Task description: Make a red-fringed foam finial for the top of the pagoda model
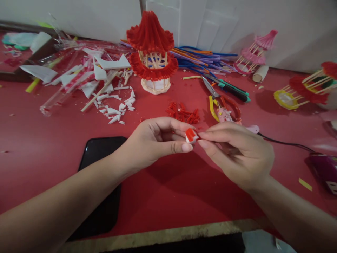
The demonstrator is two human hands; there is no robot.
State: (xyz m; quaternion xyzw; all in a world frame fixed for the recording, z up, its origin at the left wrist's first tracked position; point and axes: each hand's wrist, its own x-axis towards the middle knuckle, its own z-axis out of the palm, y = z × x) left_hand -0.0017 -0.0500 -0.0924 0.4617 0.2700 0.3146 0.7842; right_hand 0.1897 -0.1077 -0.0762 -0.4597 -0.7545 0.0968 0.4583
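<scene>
Between the thumb and fingers of my left hand (155, 137) is a small white block with red strips (191, 135) on its top. The closed fingertips of my right hand (237, 151) pinch a tiny red piece (199, 136) against the block's right side. Just beyond my hands lies a pile of cut red bits (184, 113). Scissors with red and yellow handles (223, 105) rest behind my right hand. A black phone (97, 186) lies flat, partly under my left forearm.
A red-roofed stick pagoda (154, 56) stands at the back. White foam scraps (118, 109) and plastic wrappers (65, 77) spread leftward. A utility knife (234, 90), a pink pagoda (254, 52) and a tilted red-and-yellow one (302, 88) lie right. A cable (286, 143) runs to a purple box (322, 170).
</scene>
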